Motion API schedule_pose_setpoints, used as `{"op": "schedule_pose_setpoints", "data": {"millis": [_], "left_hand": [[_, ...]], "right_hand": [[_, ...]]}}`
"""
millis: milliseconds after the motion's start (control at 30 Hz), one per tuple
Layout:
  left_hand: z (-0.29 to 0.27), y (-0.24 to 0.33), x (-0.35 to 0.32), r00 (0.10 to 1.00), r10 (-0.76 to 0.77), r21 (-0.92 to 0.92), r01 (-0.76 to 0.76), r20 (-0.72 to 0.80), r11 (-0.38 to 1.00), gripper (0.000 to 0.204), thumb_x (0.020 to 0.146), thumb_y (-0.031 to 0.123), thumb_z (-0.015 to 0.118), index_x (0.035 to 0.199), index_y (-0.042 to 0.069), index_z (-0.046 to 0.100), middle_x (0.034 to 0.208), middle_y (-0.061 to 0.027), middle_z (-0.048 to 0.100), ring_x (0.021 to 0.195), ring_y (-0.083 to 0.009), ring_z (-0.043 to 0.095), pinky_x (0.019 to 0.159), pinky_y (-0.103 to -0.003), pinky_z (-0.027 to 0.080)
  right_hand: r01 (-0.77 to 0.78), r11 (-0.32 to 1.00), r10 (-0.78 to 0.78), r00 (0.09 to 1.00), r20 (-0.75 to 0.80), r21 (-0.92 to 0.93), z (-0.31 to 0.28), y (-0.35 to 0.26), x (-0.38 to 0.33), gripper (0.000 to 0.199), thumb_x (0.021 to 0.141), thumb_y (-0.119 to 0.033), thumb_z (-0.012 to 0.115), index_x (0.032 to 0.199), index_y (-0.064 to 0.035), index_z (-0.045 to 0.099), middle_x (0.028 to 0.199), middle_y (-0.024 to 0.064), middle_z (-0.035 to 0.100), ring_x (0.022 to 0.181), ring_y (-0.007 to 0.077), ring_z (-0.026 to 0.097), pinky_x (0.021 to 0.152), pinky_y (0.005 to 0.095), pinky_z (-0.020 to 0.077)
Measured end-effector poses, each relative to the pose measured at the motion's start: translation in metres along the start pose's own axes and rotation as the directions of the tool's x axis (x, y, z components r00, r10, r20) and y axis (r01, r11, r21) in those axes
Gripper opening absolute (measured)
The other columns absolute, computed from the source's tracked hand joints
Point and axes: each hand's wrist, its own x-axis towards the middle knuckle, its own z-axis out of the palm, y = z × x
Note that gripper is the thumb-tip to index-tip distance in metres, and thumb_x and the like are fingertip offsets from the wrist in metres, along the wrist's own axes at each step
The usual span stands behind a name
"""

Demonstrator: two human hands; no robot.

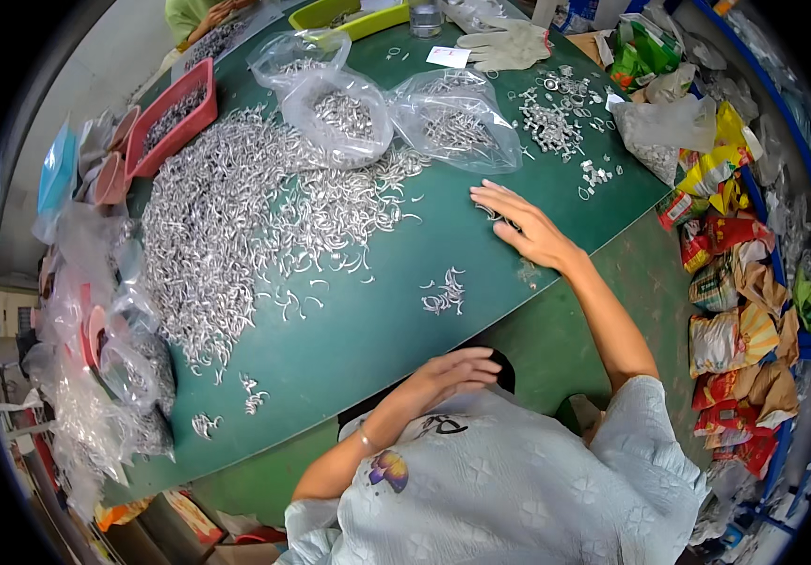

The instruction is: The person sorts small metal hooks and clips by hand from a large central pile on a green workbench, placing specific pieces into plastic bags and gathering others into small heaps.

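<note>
My right hand [529, 231] reaches over the green table [358, 330] at its near right edge, palm down, fingers stretched out and thumb apart. A few small silvery pieces show beneath its fingers. My left hand [452, 375] hovers by the near edge in front of my body, fingers extended and holding nothing visible. Between the hands lies a small cluster of curved metal pieces [444, 293]. A large heap of similar curved silvery pieces [208, 217] spreads over the left part of the table. Two smaller groups of pieces [253, 395] sit near the front left edge.
Clear plastic bags [457, 122] of metal pieces stand behind the heap. Beside them are a red tray [172, 118], a yellow-green tray [349, 21], a work glove [507, 45] and loose fittings [556, 122]. Colourful packages [716, 344] line the right. Another person [189, 19] sits far left.
</note>
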Motion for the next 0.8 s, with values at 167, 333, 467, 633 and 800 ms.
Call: {"op": "schedule_pose_setpoints", "data": {"millis": [167, 333, 467, 633, 800], "left_hand": [[0.028, -0.022, 0.049, 0.988, -0.149, 0.023, 0.148, 0.047, 0.989, 0.045, 0.096, 0.024, 0.042, 0.134, 0.0, 0.034, 0.126, -0.0138, 0.048, 0.118, -0.0239, 0.046, 0.101, -0.037, 0.035], [0.011, -0.035, 0.103, 0.996, -0.062, -0.302, 0.077, 0.057, 0.95, 0.055, 0.096, 0.034, 0.037, 0.137, -0.001, 0.025, 0.135, -0.0198, 0.038, 0.127, -0.0291, 0.037, 0.105, -0.041, 0.029], [0.003, -0.039, 0.138, 0.998, 0.053, -0.574, -0.029, 0.025, 0.818, 0.056, 0.096, 0.035, 0.034, 0.137, -0.002, 0.022, 0.14, -0.0217, 0.03, 0.13, -0.0323, 0.03, 0.108, -0.043, 0.026], [0.016, -0.025, 0.146, 0.966, 0.251, -0.768, -0.117, 0.058, 0.63, 0.059, 0.093, 0.036, 0.034, 0.136, -0.002, 0.024, 0.142, -0.0211, 0.026, 0.133, -0.0317, 0.023, 0.109, -0.046, 0.021], [0.024, -0.023, 0.148, 0.938, 0.34, -0.788, -0.16, 0.066, 0.595, 0.059, 0.094, 0.036, 0.031, 0.137, -0.003, 0.023, 0.143, -0.0221, 0.022, 0.134, -0.0319, 0.021, 0.111, -0.044, 0.019]], "right_hand": [[-0.167, 0.874, 0.118, 0.984, 0.133, 0.457, -0.012, 0.014, 0.005, 0.056, 0.094, -0.045, 0.033, 0.118, 0.0004, 0.055, 0.119, 0.0105, 0.057, 0.125, 0.0262, 0.04, 0.107, 0.0379, 0.0223], [0.056, 0.989, -0.083, 0.976, 0.202, 0.137, -0.004, 0.018, 0.002, 0.051, 0.095, -0.041, 0.032, 0.117, -0.0023, 0.055, 0.126, 0.0102, 0.053, 0.128, 0.0287, 0.036, 0.11, 0.0449, 0.0151], [0.078, 0.993, -0.096, 0.973, 0.21, 0.094, 0.0, 0.009, -0.014, 0.048, 0.096, -0.038, 0.033, 0.119, -0.0018, 0.054, 0.127, 0.0111, 0.052, 0.127, 0.0297, 0.037, 0.11, 0.045, 0.0167], [0.062, 0.997, -0.07, 0.974, 0.217, 0.044, 0.003, -0.009, -0.06, 0.043, 0.094, -0.032, 0.038, 0.12, -0.0014, 0.053, 0.128, 0.0114, 0.051, 0.127, 0.0311, 0.037, 0.108, 0.0456, 0.0213], [0.105, 0.992, -0.098, 0.989, 0.107, -0.066, 0.02, -0.027, -0.114, 0.033, 0.092, -0.022, 0.043, 0.11, 0.0017, 0.057, 0.124, 0.0143, 0.052, 0.125, 0.0334, 0.04, 0.105, 0.0481, 0.0272]]}}
